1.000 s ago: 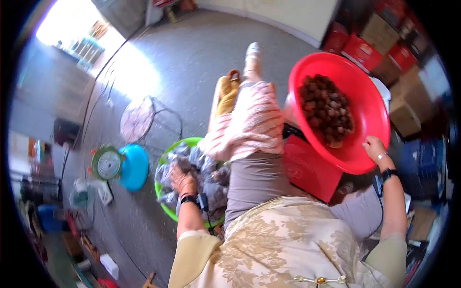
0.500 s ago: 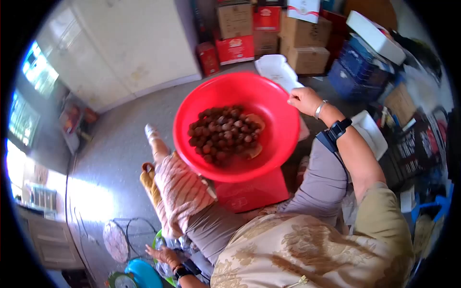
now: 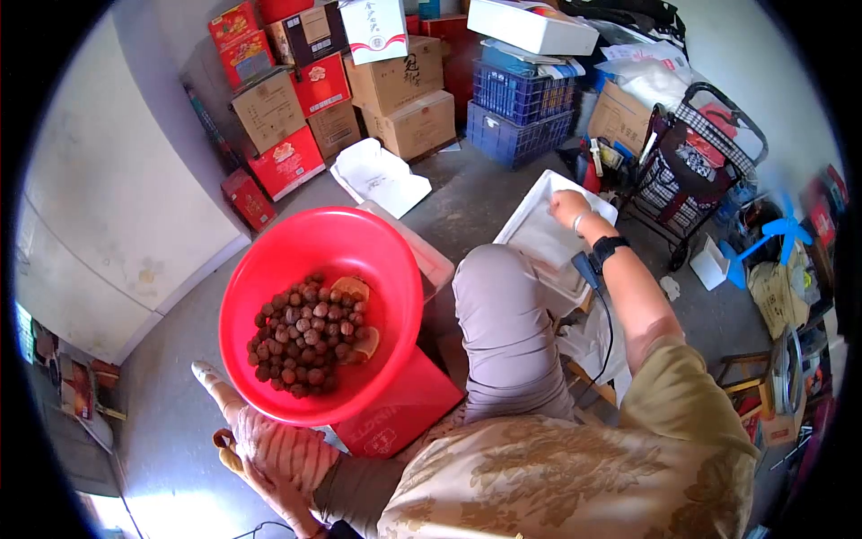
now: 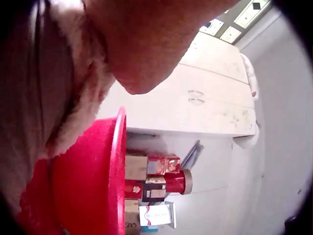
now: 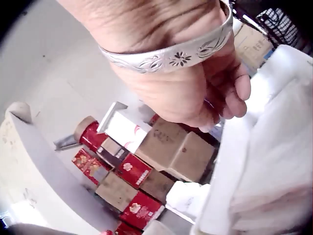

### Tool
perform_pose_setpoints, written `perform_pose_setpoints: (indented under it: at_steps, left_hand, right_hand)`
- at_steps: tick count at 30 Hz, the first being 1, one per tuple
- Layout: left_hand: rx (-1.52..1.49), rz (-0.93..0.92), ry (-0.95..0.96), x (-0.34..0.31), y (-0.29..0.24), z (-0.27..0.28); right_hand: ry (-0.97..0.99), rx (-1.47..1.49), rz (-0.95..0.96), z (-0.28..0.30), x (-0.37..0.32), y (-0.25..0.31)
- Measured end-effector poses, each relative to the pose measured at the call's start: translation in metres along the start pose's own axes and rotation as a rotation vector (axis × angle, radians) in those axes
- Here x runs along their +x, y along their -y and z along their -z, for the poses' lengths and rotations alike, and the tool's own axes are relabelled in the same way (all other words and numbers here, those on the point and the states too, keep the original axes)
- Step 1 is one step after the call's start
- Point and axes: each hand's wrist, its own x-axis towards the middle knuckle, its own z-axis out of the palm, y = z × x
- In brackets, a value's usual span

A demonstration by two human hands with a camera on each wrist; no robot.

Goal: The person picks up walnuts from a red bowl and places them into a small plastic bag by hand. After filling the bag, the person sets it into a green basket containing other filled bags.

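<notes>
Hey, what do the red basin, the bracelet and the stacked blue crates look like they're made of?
The red basin looks like smooth plastic, going by its even, solid colour and soft sheen. The bracelet seems to be silver-coloured metal, with a pale shine and engraved flowers; which metal, I can't tell. The blue crates are probably moulded plastic, judging by their latticed sides.

the grey floor (image 3: 175,359) is seen along the cabinet (image 3: 99,180) and between the things set on it. a small red box (image 3: 249,199), a wider red box (image 3: 287,162) and a brown cardboard box (image 3: 422,126) are stood on it in a row. near them a white foam lid (image 3: 382,180) is laid. to the right, a blue crate (image 3: 516,139), a white tray (image 3: 530,232) and a wheeled cart (image 3: 691,180) are carried by it, with a pale scrap (image 3: 670,287) just below the cart.
</notes>
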Motion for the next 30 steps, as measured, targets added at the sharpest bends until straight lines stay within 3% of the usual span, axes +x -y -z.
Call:
perform_pose_setpoints:
  at_steps: [2,3,4,6,8,9,10,14,16,19,30]
  left_hand:
    - [0.749,-0.187,0.228,-0.011,-0.052,-0.028]
    - [0.718,-0.297,0.231,-0.017,-0.095,-0.049]
    - [0.229,0.128,0.078,-0.022,-0.077,-0.055]
    - [0.629,-0.296,0.273,-0.016,-0.073,-0.042]
    - [0.969,-0.348,0.217,-0.015,-0.072,-0.036]
    - [0.894,-0.397,0.272,-0.012,-0.081,-0.036]
    - [1.159,-0.311,0.147,-0.017,-0.056,-0.029]
    - [1.125,-0.273,0.132,-0.017,-0.055,-0.03]
    - [1.068,-0.263,0.15,-0.016,-0.052,-0.028]
    - [1.07,-0.286,0.084,-0.014,-0.028,-0.024]
    - [0.965,-0.249,0.03,-0.013,-0.027,-0.022]
  right_hand:
    - [0.103,-0.032,-0.073,-0.012,-0.016,-0.006]
    - [0.136,-0.021,-0.123,-0.013,-0.027,-0.004]
    - [0.177,-0.004,-0.16,-0.015,-0.034,0.004]
    - [0.301,-0.009,-0.154,-0.03,-0.036,0.009]
    - [0.338,-0.042,-0.134,-0.049,-0.037,0.016]
    - [0.349,-0.048,-0.122,-0.072,-0.035,0.007]
    - [0.355,-0.059,-0.117,-0.095,-0.032,-0.003]
    - [0.308,-0.071,-0.04,-0.118,-0.03,-0.009]
    - [0.301,-0.263,0.187,-0.117,-0.029,-0.01]
    - [0.352,-0.399,0.286,-0.147,-0.019,-0.035]
    - [0.291,-0.277,0.138,-0.133,-0.023,-0.033]
